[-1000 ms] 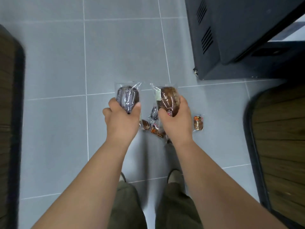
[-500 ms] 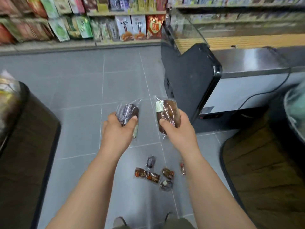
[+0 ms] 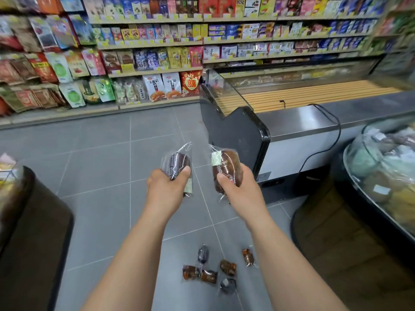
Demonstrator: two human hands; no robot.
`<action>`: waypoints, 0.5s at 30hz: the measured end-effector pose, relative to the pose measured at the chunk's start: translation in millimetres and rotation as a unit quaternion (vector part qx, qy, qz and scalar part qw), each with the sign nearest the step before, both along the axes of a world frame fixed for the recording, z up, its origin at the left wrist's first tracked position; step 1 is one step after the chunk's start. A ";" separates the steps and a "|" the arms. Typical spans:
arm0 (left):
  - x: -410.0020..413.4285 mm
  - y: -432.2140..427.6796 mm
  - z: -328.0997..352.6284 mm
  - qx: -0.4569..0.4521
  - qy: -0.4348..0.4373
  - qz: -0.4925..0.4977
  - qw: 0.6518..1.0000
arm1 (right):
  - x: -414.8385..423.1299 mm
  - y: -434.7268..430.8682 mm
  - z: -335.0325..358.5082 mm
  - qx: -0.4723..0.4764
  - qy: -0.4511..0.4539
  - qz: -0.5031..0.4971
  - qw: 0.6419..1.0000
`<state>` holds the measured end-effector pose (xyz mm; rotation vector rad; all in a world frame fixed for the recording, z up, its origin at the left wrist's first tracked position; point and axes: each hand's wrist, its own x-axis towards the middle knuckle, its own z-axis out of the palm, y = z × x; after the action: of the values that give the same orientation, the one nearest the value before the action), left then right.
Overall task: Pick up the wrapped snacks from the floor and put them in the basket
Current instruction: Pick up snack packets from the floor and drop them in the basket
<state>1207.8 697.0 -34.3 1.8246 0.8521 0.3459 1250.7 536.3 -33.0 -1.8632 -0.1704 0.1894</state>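
My left hand (image 3: 167, 187) grips a dark wrapped snack (image 3: 177, 163) in clear plastic, held out in front of me at waist height. My right hand (image 3: 242, 189) grips a brown wrapped bun (image 3: 226, 167) with a pale label, beside the other one. Several small wrapped snacks (image 3: 208, 274) lie scattered on the grey tiled floor below and between my forearms, one of them (image 3: 248, 257) apart to the right. A round basket (image 3: 379, 176) heaped with wrapped goods stands at the right edge on a dark wooden stand.
A black and steel chest freezer (image 3: 242, 133) stands right ahead of my right hand, a cable hanging down its side. Snack shelves (image 3: 146, 52) line the far wall. Another dark stand (image 3: 33, 232) is at the left. Grey floor tiles (image 3: 101, 164) lie between.
My view has swung up from the floor to the shop. Both hands have risen with their snacks, away from the small packets that stay on the tiles.
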 end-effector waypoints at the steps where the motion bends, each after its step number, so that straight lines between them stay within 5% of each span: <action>1: -1.5 4.4 2.8 0.001 -0.001 -0.015 1.000 | -3.8 3.5 1.7 0.005 -0.001 -0.008 1.000; 15: -9.3 -9.9 49.6 0.050 -0.042 -0.272 0.960 | -79.0 -12.1 31.7 0.001 -0.044 -0.220 0.975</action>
<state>1198.5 687.1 15.2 2.0349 0.2528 0.1118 1171.7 524.2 -1.4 -1.8594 0.1836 -0.1984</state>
